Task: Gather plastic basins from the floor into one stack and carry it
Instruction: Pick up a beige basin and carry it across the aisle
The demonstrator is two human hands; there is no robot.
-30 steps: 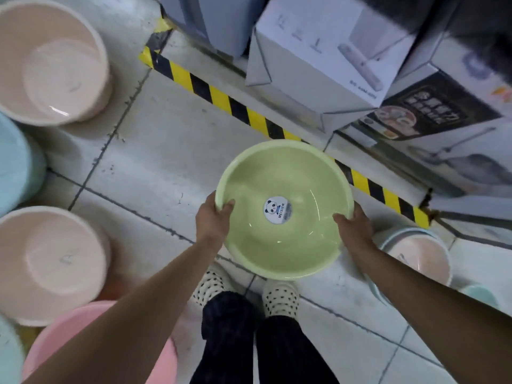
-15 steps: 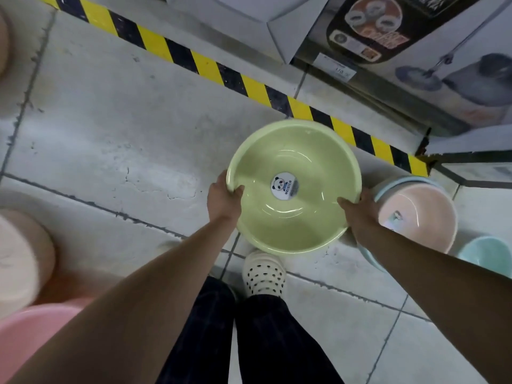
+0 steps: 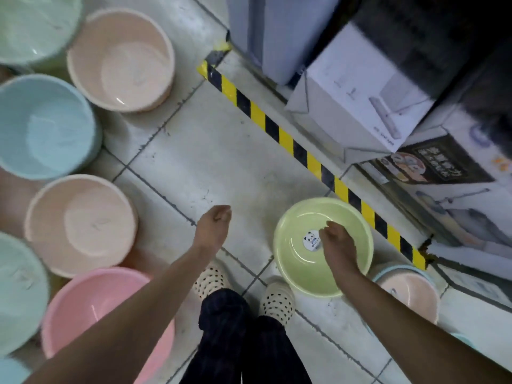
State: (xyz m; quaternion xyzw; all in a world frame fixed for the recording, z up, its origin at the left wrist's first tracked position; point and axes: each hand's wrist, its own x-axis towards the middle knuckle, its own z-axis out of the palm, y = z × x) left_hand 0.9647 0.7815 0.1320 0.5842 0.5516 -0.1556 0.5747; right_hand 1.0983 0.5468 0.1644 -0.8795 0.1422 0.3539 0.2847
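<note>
A light green basin [image 3: 299,268] with a panda sticker [image 3: 311,239] sits low by my right foot, its right edge next to a peach basin nested in a blue one [image 3: 410,295]. My right hand [image 3: 336,242] hovers over the green basin's inside with its fingers curled, not on the rim. My left hand [image 3: 213,228] hangs free over the tiles to the left, fingers curled and holding nothing. Other basins stand on the floor at left: a pink one [image 3: 91,309], two peach ones [image 3: 83,223] [image 3: 122,62] and a blue one [image 3: 41,126].
Pale green basins [image 3: 33,26] [image 3: 16,292] sit at the left edge. Yellow-black hazard tape [image 3: 279,128] runs diagonally along a raised ledge. Cardboard product boxes [image 3: 368,87] are stacked behind it at the right. My feet in dotted shoes [image 3: 277,300] stand on grey tiles.
Both hands have come off the green basin's rim. The basin now sits lower and further right. The left hand has moved away to the left, and the view has swung left, showing more basins.
</note>
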